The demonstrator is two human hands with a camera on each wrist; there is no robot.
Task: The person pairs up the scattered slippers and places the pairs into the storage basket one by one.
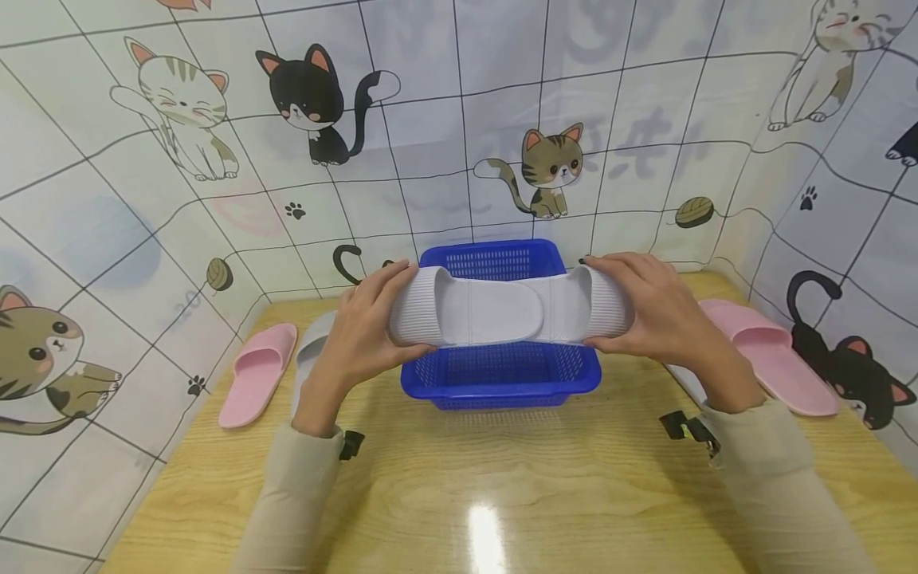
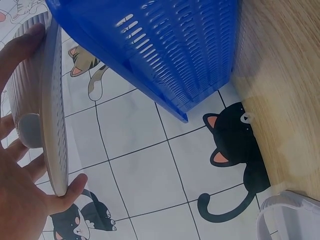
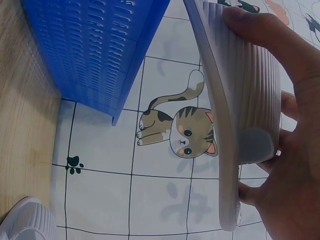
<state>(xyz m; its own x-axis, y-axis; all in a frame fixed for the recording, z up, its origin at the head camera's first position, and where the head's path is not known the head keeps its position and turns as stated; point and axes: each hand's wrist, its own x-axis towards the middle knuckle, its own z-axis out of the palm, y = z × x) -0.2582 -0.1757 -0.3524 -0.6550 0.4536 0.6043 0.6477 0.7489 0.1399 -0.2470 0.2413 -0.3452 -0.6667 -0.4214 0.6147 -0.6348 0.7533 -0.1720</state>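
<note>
My left hand (image 1: 366,323) grips one white slipper (image 1: 418,309) around its ribbed strap, thumb at the near edge. Around the strap of a second white slipper (image 1: 610,307), the right hand (image 1: 649,311) has the same hold. Both are raised with their insides towards me, and their heel ends overlap in the middle. Behind and below them stands a blue plastic basket (image 1: 502,392), its middle hidden by the slippers. The left wrist view shows the left slipper (image 2: 55,115) edge-on; in the right wrist view the other slipper's sole (image 3: 225,150) is seen from the side.
On the wooden table (image 1: 502,470), a pink slipper (image 1: 260,371) and a partly hidden grey one (image 1: 310,351) lie at left. At right are another pink slipper (image 1: 778,355) and a pale one (image 1: 687,381) behind my forearm. A cat-printed sheet (image 1: 430,159) rises behind.
</note>
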